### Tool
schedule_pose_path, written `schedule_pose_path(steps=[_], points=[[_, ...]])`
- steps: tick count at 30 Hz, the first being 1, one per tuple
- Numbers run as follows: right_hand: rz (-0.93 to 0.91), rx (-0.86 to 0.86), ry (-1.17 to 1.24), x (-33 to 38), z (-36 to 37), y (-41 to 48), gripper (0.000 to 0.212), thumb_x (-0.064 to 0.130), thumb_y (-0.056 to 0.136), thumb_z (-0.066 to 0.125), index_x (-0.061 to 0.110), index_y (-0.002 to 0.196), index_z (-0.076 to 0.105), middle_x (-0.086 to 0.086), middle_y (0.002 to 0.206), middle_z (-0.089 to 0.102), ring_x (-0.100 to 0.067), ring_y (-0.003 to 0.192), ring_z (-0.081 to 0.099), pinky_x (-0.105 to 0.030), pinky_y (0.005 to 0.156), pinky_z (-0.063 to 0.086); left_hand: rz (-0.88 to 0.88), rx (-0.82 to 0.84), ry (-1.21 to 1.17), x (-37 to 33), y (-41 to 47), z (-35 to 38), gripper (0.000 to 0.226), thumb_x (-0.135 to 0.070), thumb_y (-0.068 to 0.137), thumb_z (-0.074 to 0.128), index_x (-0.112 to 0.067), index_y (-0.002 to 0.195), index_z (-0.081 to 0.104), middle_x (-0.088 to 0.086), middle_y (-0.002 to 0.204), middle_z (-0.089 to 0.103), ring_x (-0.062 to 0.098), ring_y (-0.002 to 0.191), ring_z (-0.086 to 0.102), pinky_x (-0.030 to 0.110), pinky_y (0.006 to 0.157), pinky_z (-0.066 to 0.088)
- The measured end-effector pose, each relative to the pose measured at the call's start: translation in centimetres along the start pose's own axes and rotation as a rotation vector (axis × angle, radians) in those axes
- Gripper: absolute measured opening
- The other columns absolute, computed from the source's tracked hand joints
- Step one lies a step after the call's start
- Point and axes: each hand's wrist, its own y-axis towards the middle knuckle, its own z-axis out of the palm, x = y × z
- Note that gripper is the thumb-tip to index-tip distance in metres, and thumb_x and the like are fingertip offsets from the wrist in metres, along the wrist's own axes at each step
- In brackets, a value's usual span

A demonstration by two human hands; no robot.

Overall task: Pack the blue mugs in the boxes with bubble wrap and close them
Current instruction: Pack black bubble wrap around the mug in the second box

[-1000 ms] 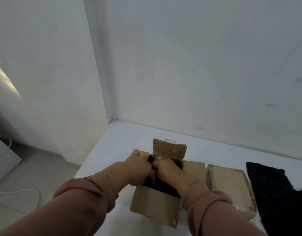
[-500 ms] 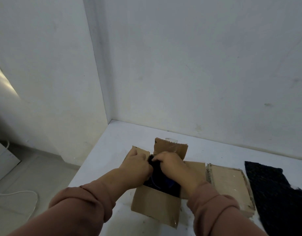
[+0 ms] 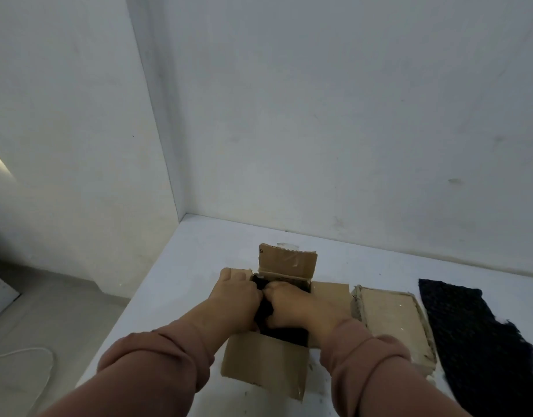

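An open cardboard box (image 3: 265, 365) stands on the white table, its far flap upright and its side flaps spread. Inside it lies a dark wrapped bundle (image 3: 285, 334); whether a mug is within it I cannot tell. My left hand (image 3: 235, 299) and my right hand (image 3: 292, 305) are both down in the box opening, fingers curled on the dark wrap and meeting at its middle. The bundle is mostly hidden by my hands.
A second cardboard box (image 3: 391, 320), closed, lies just right of the open one. A sheet of dark bubble wrap (image 3: 476, 335) is spread at the far right. The white table (image 3: 199, 257) meets the wall behind; its left edge drops to the floor, where a white cable (image 3: 24, 353) lies.
My two hands have shifted slightly inside the box, pressing the dark wrap further down; the blue glimpse seen half a second ago is covered.
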Motion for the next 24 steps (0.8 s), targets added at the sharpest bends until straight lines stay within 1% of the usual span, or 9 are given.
schedule_pose_path(steps=[4,6,8,12,13,15,17,20,24], points=[[-0.012,-0.021,0.016,0.4,0.0,-0.3,0.036,0.024,0.080,0.067,0.011,0.112,0.060,-0.011,0.117,0.058,-0.026,0.103,0.057,-0.035,0.091,0.048,-0.005,-0.043,0.028,-0.6,0.5,0.6,0.039,-0.049,0.082,0.058,-0.022,0.110,0.062,0.000,0.111,0.061,0.026,0.114,0.042,0.043,0.098,0.025],[-0.013,-0.014,0.012,0.3,-0.4,-0.6,0.035,0.020,0.082,0.064,0.010,0.115,0.059,-0.012,0.119,0.059,-0.028,0.104,0.057,-0.037,0.091,0.048,-0.007,-0.043,0.033,-0.6,0.4,0.6,0.035,-0.048,0.083,0.058,-0.024,0.108,0.062,-0.002,0.110,0.061,0.024,0.113,0.044,0.043,0.098,0.025],[-0.004,-0.019,0.014,0.0,-1.2,-1.1,0.034,0.015,0.085,0.058,0.011,0.119,0.058,-0.010,0.121,0.060,-0.028,0.106,0.057,-0.036,0.088,0.049,-0.003,-0.018,0.010,-0.1,0.3,0.0,0.037,-0.047,0.083,0.059,-0.024,0.113,0.059,-0.001,0.112,0.060,0.023,0.114,0.044,0.043,0.100,0.024],[0.154,-0.029,-0.193,-0.9,-2.7,-2.2,0.028,0.004,0.088,0.049,0.006,0.113,0.060,-0.012,0.114,0.063,-0.026,0.097,0.058,-0.035,0.084,0.047,0.043,-0.032,0.051,0.3,0.1,-0.3,0.042,-0.036,0.086,0.059,-0.020,0.125,0.054,0.006,0.126,0.049,0.027,0.121,0.039,0.040,0.102,0.026],[0.197,-0.032,-0.262,-0.9,-2.6,-2.4,0.025,0.004,0.088,0.048,0.006,0.108,0.061,-0.011,0.110,0.062,-0.025,0.094,0.057,-0.036,0.089,0.043,0.050,-0.049,0.066,0.2,0.1,-0.1,0.045,-0.036,0.085,0.061,-0.019,0.126,0.053,0.007,0.130,0.046,0.027,0.122,0.037,0.040,0.102,0.026],[0.257,-0.049,-0.373,-0.8,-1.9,-2.8,0.020,0.005,0.088,0.048,0.012,0.101,0.060,-0.006,0.100,0.058,-0.024,0.095,0.054,-0.042,0.101,0.028,0.061,-0.065,0.100,0.1,0.3,0.2,0.048,-0.036,0.083,0.061,-0.018,0.127,0.051,0.006,0.131,0.046,0.027,0.120,0.037,0.040,0.099,0.028],[0.272,-0.055,-0.446,-0.5,-1.1,-3.2,0.021,0.012,0.089,0.050,0.014,0.108,0.060,-0.006,0.107,0.057,-0.024,0.102,0.053,-0.046,0.104,0.020,0.074,-0.063,0.132,0.1,0.5,0.2,0.047,-0.041,0.083,0.061,-0.018,0.123,0.054,0.003,0.125,0.052,0.026,0.118,0.038,0.041,0.096,0.027],[0.264,-0.097,-0.441,-0.8,0.0,-3.5,0.032,0.021,0.089,0.056,0.014,0.121,0.053,-0.010,0.123,0.051,-0.026,0.110,0.050,-0.049,0.106,0.018,0.082,-0.045,0.135,0.3,0.6,0.0,0.049,-0.048,0.084,0.061,-0.018,0.122,0.057,0.003,0.123,0.053,0.026,0.119,0.036,0.043,0.101,0.023],[0.273,-0.113,-0.417,-1.3,0.3,-3.9,0.043,0.017,0.086,0.059,0.012,0.127,0.048,-0.012,0.128,0.048,-0.027,0.117,0.047,-0.056,0.113,0.008,0.065,-0.039,0.086,0.5,0.5,0.4,0.055,-0.052,0.083,0.060,-0.018,0.126,0.057,0.002,0.130,0.048,0.025,0.122,0.034,0.045,0.106,0.017]])
